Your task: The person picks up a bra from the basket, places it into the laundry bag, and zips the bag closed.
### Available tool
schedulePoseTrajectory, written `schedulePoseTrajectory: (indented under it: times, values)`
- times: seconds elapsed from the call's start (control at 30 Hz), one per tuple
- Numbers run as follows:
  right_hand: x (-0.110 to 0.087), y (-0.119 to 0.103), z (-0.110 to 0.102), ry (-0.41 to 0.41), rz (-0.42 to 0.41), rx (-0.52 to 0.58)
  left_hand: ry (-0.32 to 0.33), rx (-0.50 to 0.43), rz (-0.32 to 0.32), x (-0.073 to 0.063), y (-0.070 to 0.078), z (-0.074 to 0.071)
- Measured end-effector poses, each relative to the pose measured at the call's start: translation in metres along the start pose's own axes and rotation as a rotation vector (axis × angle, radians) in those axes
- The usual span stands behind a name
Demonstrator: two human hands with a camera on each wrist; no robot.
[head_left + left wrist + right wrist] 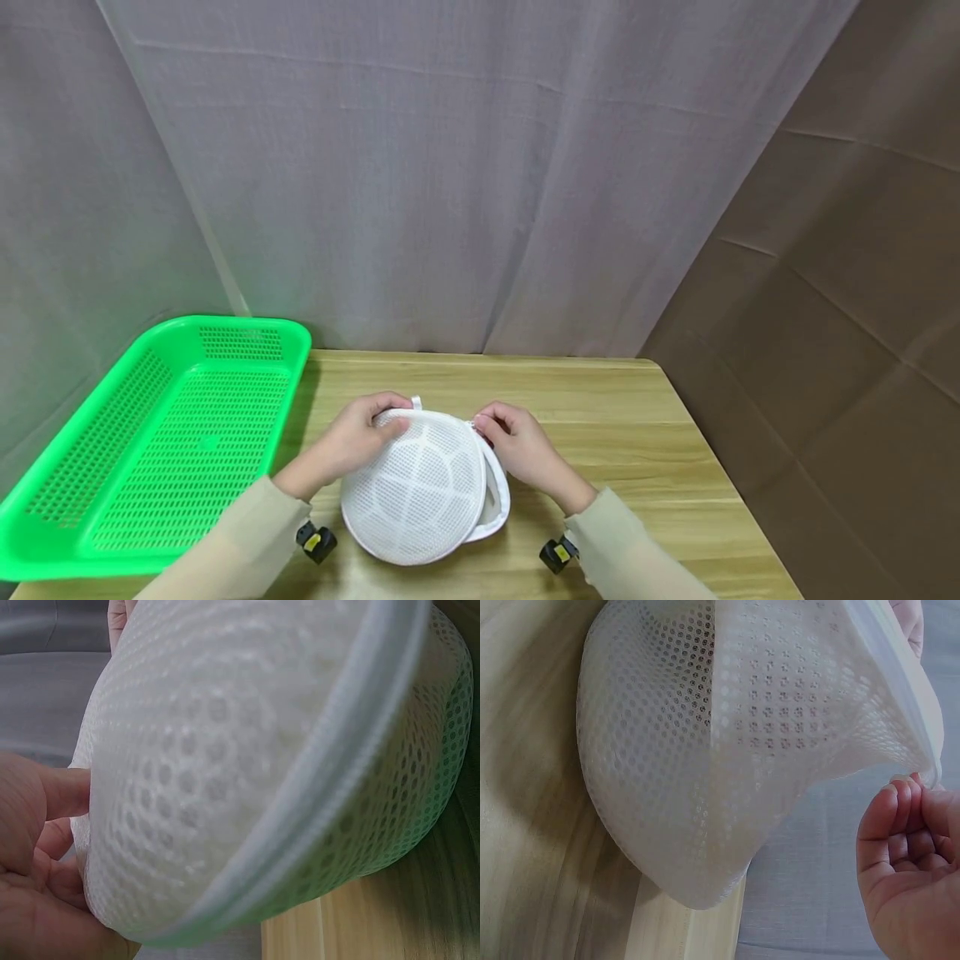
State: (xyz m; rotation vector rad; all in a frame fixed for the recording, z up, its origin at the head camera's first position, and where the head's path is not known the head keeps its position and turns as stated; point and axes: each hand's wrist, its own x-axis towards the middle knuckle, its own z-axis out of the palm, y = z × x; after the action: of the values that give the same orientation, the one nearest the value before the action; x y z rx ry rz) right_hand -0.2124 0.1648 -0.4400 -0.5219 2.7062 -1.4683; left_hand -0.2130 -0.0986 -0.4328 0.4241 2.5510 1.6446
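Observation:
A round white mesh laundry bag [408,500] is held upright above the wooden table, its zipped rim partly open along the right side. My left hand [358,442] grips the bag's upper left edge, thumb on the mesh front, near a small white loop tag [416,402]. At the upper right rim my right hand [517,442] pinches the zipper edge between thumb and fingers; the slider itself is hard to make out. The left wrist view shows the bulging mesh [195,772] close up. In the right wrist view, fingertips [907,784] pinch a corner of the rim.
A green plastic basket [296,367] with slotted walls stands at the left of the wooden table [637,433]. Behind the table hangs a grey curtain [450,208], and a brown cloth [847,350] lines the right side.

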Motion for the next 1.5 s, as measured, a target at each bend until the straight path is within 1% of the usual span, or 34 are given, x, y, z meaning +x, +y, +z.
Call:
schedulePoseTrajectory:
  times: [0.23,0.33,0.5,0.6,0.73,0.9,0.97,1.1,1.23,1.37,1.5]
  values:
    - [-0.003,0.000,-0.001,-0.005,0.002,-0.008,0.027,-0.005,-0.039,-0.002,0.000,-0.004]
    - [-0.004,0.001,-0.002,-0.013,0.011,-0.012,0.032,-0.008,-0.046,-0.002,-0.001,-0.004]
    - [-0.006,0.003,-0.001,-0.025,0.014,-0.028,0.030,-0.007,-0.039,-0.003,-0.003,-0.005]
    - [-0.006,0.005,-0.001,-0.024,0.008,-0.017,0.050,-0.010,-0.041,-0.002,-0.004,-0.005]
    - [-0.008,0.008,0.000,-0.027,0.000,-0.010,0.071,-0.012,-0.058,-0.003,-0.006,-0.006]
    - [-0.009,0.007,0.000,-0.039,-0.002,-0.053,0.076,-0.009,-0.070,-0.002,-0.007,-0.007]
    - [-0.009,0.005,0.001,-0.039,0.009,-0.059,0.079,-0.008,-0.078,-0.001,-0.008,-0.007]
    - [-0.007,0.004,0.002,-0.014,0.019,-0.051,0.067,-0.016,-0.067,-0.001,-0.007,-0.009]
    - [-0.004,0.001,0.002,0.031,0.020,-0.053,0.060,-0.027,-0.034,-0.001,-0.005,-0.011]
    - [-0.002,-0.002,0.003,0.061,0.015,-0.060,0.051,-0.016,-0.055,-0.002,-0.003,-0.013]
    - [-0.001,-0.003,0.004,0.066,0.007,-0.054,0.030,0.000,-0.084,-0.003,-0.001,-0.013]
